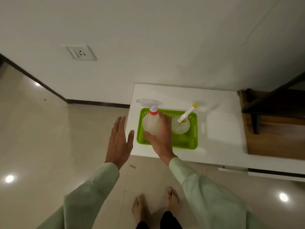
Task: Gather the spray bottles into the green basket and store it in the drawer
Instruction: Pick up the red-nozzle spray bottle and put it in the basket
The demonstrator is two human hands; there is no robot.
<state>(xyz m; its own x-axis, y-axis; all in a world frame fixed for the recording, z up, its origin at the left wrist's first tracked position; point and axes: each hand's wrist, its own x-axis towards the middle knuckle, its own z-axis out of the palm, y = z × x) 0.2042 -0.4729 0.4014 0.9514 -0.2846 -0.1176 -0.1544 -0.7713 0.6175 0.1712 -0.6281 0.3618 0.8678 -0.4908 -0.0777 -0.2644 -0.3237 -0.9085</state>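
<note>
A green plastic basket (194, 129) sits on a white cabinet top (221, 116). Inside it on the right stands a clear spray bottle with a white and yellow nozzle (180, 126). My right hand (162, 138) grips a second clear spray bottle (151, 123), which has a white trigger head and an orange collar, over the basket's left half. Whether its base touches the basket floor is hidden by my hand. My left hand (119, 141) hovers flat with fingers spread, just left of the cabinet's edge, holding nothing.
The white wall behind carries a socket plate (80, 52). Glossy beige floor tiles (41, 138) lie to the left and below, where my bare feet (155, 205) stand. A wooden surface with a dark frame (274, 123) adjoins the cabinet on the right.
</note>
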